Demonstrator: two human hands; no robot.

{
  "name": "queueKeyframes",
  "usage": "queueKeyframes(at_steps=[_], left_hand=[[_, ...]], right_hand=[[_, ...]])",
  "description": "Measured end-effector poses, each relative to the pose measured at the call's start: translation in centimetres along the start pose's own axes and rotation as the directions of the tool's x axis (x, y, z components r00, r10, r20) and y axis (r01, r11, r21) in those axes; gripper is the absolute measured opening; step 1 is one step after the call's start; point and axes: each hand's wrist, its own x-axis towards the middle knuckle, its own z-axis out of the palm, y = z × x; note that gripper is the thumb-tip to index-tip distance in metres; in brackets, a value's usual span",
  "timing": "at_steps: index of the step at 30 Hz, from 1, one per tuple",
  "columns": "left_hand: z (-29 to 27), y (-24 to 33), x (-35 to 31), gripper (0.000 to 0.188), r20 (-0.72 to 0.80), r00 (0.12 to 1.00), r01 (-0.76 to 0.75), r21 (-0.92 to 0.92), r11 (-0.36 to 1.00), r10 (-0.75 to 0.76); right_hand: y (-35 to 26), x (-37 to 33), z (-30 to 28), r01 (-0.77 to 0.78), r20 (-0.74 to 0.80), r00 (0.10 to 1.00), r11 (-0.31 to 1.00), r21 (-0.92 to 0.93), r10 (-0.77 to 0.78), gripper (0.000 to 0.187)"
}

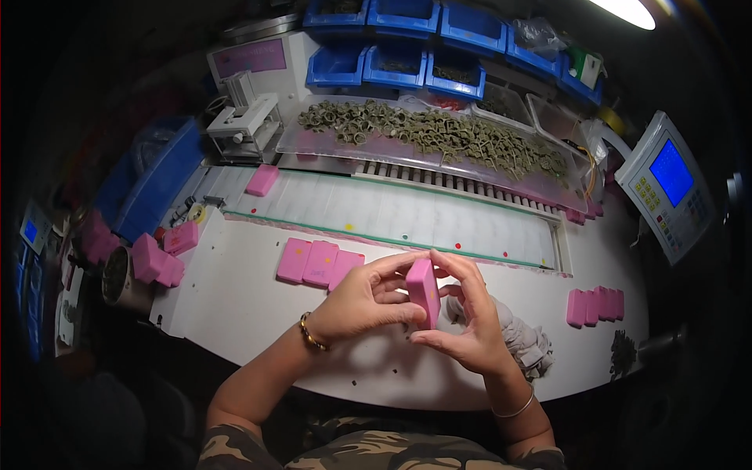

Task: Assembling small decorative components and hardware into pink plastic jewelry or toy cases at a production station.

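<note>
In front of me, above the white table, a pink block point(424, 288) is held upright and tilted between both hands. My left hand point(368, 298) grips its left side, the thumb low on the near face. My right hand point(470, 313) curves around the other side, its fingertips at the top edge and its thumb by the lower end. Small orange marks show on the block's right-hand face. Just behind my left hand, several similar pink blocks point(319, 262) lie side by side. A crumpled pale cloth point(529, 345) sits beside my right wrist, partly covered by it.
Beyond the hands runs a long white panel point(368, 215) with green edging and coloured dots. Behind it, a clear tray point(294, 141) holds many greenish ring-like pieces. Blue bins point(395, 66) line the back. A keypad unit with a blue screen point(672, 174) stands right, above more pink blocks point(595, 305).
</note>
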Motion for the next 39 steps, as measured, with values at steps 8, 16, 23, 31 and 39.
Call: queueKeyframes(at_steps=[8,16,23,31,39], left_hand=[[1.3,1.3,-1.3,0.079,0.058,0.987,-0.160,0.482,0.862,0.151],[2.0,0.5,-1.1,0.061,-0.215,0.958,-0.203,-0.038,0.979,0.190],[2.6,-1.0,-1.0,0.045,-0.094,0.934,-0.298,0.329,0.896,0.345],[2.1,-0.3,-1.7,0.046,0.045,0.960,-0.257,0.530,0.808,0.276],[1.8,-1.0,-1.8,0.065,-0.111,0.964,-0.232,0.097,0.968,0.242]], right_hand=[[0.2,-0.8,-0.3,0.035,0.018,0.999,0.987,-0.155,-0.033,0.056],[1.3,-1.9,0.0,-0.120,-0.013,0.992,0.965,0.232,0.126,0.066],[0.5,-1.8,0.2,-0.106,0.006,0.994,0.942,0.320,0.109,0.059],[-0.6,-1.2,-1.6,0.071,0.174,0.984,0.991,-0.118,-0.050,0.050],[-0.3,-1.3,-3.5,-0.170,0.186,0.975,0.952,0.253,0.124,0.051]])
